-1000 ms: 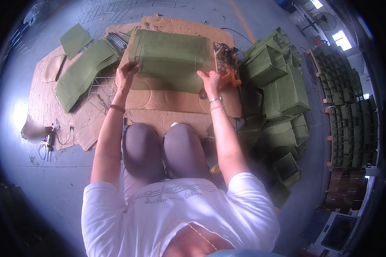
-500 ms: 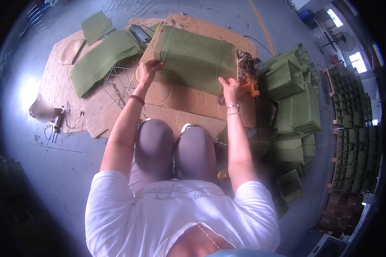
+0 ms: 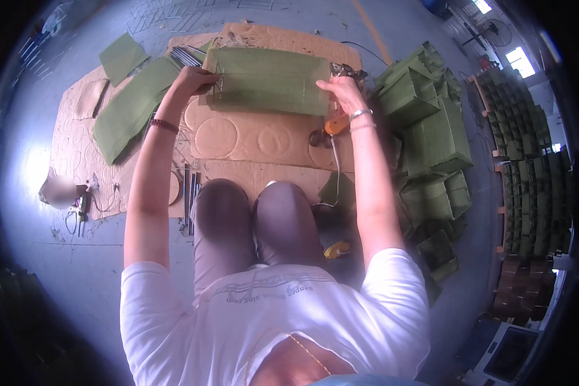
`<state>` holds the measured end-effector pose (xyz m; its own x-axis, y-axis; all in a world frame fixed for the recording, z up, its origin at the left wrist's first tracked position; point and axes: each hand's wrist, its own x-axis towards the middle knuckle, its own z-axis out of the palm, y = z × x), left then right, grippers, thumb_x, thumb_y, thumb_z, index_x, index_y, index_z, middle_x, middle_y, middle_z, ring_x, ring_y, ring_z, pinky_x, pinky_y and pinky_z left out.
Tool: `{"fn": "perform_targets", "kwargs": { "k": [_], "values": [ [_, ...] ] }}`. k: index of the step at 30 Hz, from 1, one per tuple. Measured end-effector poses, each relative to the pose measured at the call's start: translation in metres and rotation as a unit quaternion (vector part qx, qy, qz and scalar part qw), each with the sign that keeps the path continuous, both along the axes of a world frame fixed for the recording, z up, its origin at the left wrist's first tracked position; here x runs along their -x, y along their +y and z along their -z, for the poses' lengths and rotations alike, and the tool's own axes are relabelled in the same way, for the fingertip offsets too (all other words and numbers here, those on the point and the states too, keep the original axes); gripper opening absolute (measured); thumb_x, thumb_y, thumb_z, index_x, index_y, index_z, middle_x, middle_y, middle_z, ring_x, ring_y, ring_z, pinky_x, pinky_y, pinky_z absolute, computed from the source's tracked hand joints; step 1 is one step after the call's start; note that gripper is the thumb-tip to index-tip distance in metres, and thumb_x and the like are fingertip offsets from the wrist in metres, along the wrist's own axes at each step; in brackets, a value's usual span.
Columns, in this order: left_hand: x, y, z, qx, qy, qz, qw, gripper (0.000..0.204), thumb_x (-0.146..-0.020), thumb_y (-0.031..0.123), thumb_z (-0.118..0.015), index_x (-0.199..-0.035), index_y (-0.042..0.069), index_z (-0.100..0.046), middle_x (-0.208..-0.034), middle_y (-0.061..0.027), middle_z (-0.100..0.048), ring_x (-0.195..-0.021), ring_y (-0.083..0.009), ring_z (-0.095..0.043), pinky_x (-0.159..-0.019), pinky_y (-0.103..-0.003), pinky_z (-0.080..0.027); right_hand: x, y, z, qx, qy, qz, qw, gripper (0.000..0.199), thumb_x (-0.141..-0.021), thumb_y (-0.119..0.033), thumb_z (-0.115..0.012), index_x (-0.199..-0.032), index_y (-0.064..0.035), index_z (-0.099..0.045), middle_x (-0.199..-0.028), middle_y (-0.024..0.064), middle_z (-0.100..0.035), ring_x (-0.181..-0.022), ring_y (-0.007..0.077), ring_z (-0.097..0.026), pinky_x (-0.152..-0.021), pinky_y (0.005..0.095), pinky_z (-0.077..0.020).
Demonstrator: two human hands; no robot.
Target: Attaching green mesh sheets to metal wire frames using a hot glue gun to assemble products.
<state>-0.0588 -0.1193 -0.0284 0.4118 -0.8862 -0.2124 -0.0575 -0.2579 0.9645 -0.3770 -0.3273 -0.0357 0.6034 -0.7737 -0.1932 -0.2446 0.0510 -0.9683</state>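
Observation:
A green fabric-like sheet (image 3: 270, 80) is stretched between my two hands above the cardboard, its long side running left to right. My left hand (image 3: 196, 80) is closed on its left end, where thin wire-like lines show. My right hand (image 3: 345, 92) pinches the right end, thumb on top. Just below the right hand lies an orange glue gun (image 3: 336, 124) with a pale cord. Left of the left hand rests a stack of green sheets (image 3: 132, 106), with thin metal rods (image 3: 188, 56) at its far end.
Cardboard (image 3: 251, 138) covers the floor before my knees. Open green boxes (image 3: 431, 138) are piled at the right, with stacked rows of green pieces (image 3: 527, 167) beyond. A small tool with wires (image 3: 78, 209) lies at far left. A yellow item (image 3: 336, 249) sits beside my right knee.
Both hands have moved farther from my body and slightly apart with the green sheet. The sheet, slanted before, now lies more level, and more cardboard and the glue gun show below it.

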Motion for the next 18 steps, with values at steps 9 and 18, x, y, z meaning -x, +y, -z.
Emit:
{"fn": "perform_targets", "kwargs": {
  "k": [9, 18],
  "values": [
    [0.031, 0.0, 0.006, 0.098, -0.398, -0.166, 0.897, 0.036, -0.07, 0.014, -0.07, -0.101, 0.002, -0.057, -0.07, -0.0102, -0.062, -0.07, -0.0271, -0.059, -0.066, -0.035, -0.046, -0.016, 0.041, -0.006, 0.598, 0.008, 0.07, 0.799, 0.058, -0.066, -0.012, -0.074, -0.118, -0.0039, -0.05, -0.109, 0.0134, -0.059, -0.098, 0.0273, -0.058, -0.084, 0.0325, -0.047],
    [0.046, 0.026, -0.006, 0.265, -0.578, 0.06, 0.769, 0.017, -0.077, 0.009, -0.061, -0.092, 0.002, -0.061, -0.089, -0.008, -0.057, -0.084, -0.0245, -0.053, -0.071, -0.034, -0.045, -0.01, 0.034, 0.013, 0.645, 0.025, -0.033, 0.763, 0.017, -0.076, -0.002, -0.056, -0.089, -0.0031, -0.066, -0.104, 0.0102, -0.062, -0.103, 0.0244, -0.056, -0.088, 0.0326, -0.0457]
  ]
}}
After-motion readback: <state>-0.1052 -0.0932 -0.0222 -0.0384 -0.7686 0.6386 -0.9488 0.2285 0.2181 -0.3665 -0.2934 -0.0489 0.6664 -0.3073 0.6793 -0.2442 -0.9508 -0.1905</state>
